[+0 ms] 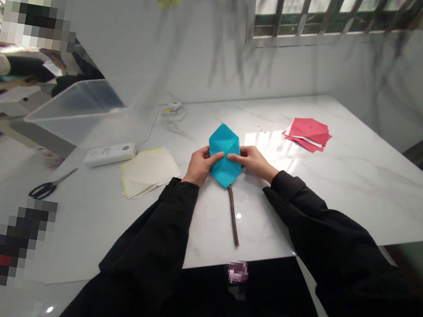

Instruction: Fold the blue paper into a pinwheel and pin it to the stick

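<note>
blue folded paper (227, 140) is held over the tabletop (351, 186), lower corner near a brown stick (233, 217); the two-sided grip presumably serves to hold the folds flat. left hand (198, 167) and right hand (254, 160) face each other, fingers pinching opposite sides, thumbs pressed on the front.

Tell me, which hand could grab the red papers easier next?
Probably the right hand: it's nearer the red papers. Both hands hold the blue paper, but the left hand is on its farther side.
</note>
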